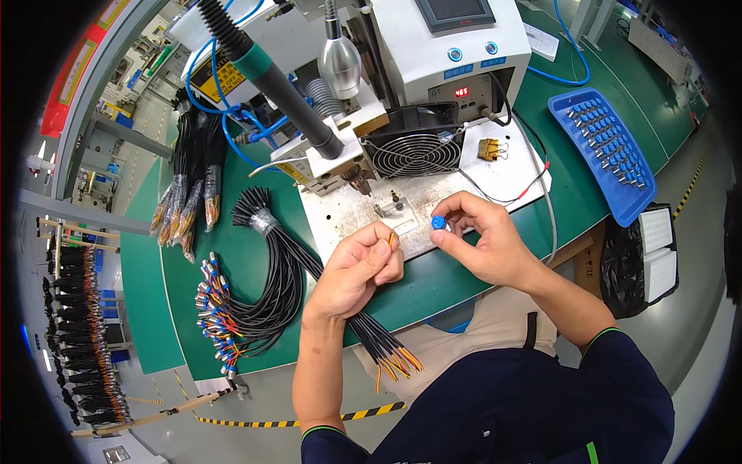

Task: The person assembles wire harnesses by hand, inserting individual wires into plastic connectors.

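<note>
Left hand [357, 271] clenches the black multi-strand cable bundle [382, 344]; right hand [483, 236] pinches a small round blue plastic cap [438, 223]. Risk: a light pinch could drop it.

The small cap [438, 223] in the middle of the frame is blue. The wires [386, 352] below it are black with orange and yellow ends. The table mat [232, 263] is green. The tray [610, 155] at upper right is blue.
</note>
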Tool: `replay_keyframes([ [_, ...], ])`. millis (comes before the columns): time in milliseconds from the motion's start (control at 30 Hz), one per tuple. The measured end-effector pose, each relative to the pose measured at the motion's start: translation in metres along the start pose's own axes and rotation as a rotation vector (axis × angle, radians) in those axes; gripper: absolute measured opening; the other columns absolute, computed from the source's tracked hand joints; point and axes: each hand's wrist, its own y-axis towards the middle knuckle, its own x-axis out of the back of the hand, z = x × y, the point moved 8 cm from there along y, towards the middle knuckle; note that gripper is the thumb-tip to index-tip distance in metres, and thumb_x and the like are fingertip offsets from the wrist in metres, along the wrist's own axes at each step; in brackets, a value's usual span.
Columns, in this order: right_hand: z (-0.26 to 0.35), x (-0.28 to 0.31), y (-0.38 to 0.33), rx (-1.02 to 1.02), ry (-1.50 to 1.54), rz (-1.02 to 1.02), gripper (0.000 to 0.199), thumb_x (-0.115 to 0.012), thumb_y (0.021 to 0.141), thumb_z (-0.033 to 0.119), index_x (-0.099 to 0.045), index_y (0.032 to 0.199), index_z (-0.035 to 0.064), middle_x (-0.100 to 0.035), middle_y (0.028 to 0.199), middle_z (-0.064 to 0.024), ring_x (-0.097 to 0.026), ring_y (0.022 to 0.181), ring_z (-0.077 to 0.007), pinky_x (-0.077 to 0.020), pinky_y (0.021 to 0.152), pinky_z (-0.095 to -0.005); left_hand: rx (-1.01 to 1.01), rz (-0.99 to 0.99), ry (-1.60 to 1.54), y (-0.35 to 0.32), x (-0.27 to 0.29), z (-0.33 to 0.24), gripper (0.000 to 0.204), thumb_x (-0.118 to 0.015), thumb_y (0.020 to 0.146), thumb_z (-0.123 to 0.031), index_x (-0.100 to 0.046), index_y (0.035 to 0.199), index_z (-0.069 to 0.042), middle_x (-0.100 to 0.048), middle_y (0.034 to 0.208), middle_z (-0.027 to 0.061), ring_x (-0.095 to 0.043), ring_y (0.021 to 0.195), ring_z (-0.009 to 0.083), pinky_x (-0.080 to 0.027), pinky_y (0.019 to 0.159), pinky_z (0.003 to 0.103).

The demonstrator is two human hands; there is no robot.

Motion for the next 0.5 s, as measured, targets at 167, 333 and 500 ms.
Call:
replay_keyframes([
  [167,-0.001,0.005,-0.003,-0.012,0.008,-0.012,0.024,-0.079,0.098,0.006,-0.068,0.118,-0.0022,-0.069,0.104,-0.0037,-0.063,0.089,-0.0075,-0.0531,0.08,-0.025,-0.046,-0.203,0.058,0.002,-0.005,-0.008,0.023,-0.06,0.115,-0.024,-0.061,0.113,-0.002,-0.063,0.084,0.0046,-0.043,0.069,0.0078,-0.038,0.064,0.025],
  [333,0.002,0.008,-0.006,0.004,0.03,-0.02,0.024,-0.078,0.098,0.005,-0.068,0.119,-0.002,-0.069,0.106,-0.0043,-0.063,0.092,-0.0081,-0.0531,0.081,-0.0251,-0.055,-0.246,0.103,0.0,-0.01,-0.008,0.018,-0.061,0.114,-0.019,-0.063,0.112,-0.001,-0.061,0.083,0.0017,-0.044,0.071,0.0058,-0.035,0.063,0.023],
  [500,0.004,0.011,-0.009,0.007,0.045,-0.028,0.025,-0.079,0.098,0.006,-0.068,0.119,-0.0021,-0.069,0.107,-0.0047,-0.063,0.093,-0.0087,-0.0534,0.081,-0.0254,-0.024,-0.272,0.229,-0.002,-0.024,-0.011,0.018,-0.061,0.114,-0.018,-0.065,0.111,-0.001,-0.06,0.085,-0.0005,-0.046,0.073,0.0051,-0.036,0.065,0.023],
])
